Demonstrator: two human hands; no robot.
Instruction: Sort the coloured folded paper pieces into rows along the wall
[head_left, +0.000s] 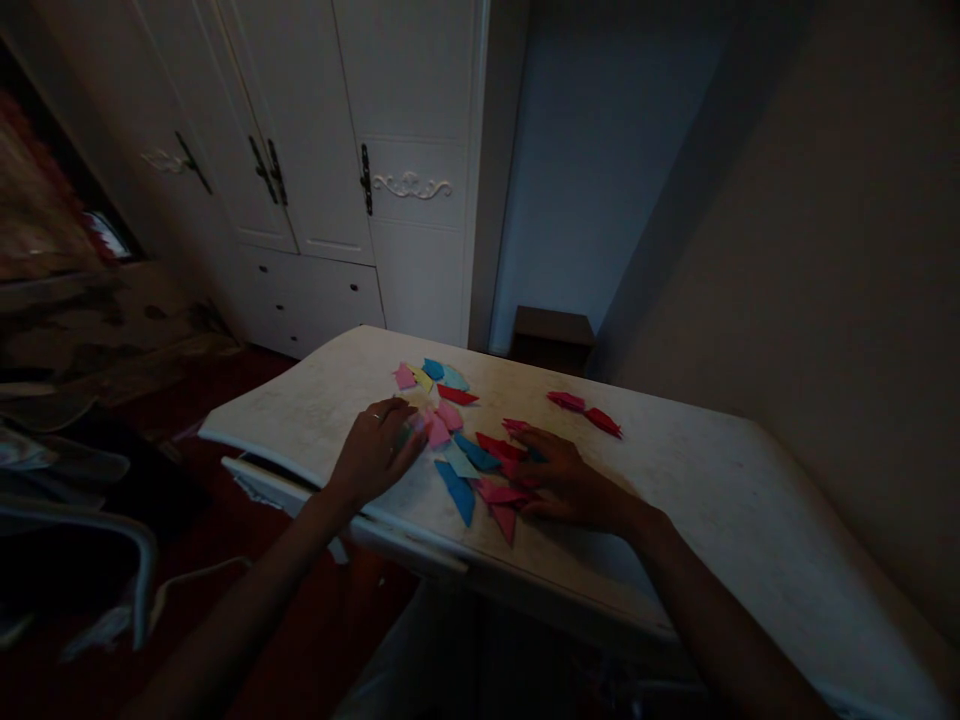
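Folded paper pieces in pink, red, blue, light blue and yellow lie scattered over the middle of a white table. My left hand has its fingers stretched out at the left side of the pile, beside the pink paper pieces. Fingers spread, my right hand rests over red and pink pieces at the right of the pile and partly hides them. Between the hands lie a dark blue paper piece and a light blue one. Farther right is a red paper piece.
A drawer stands partly pulled out under the table's front edge. Behind the table are a white wardrobe and a small brown stand. On the left, a chair frame stands on red flooring. A wall borders the right side.
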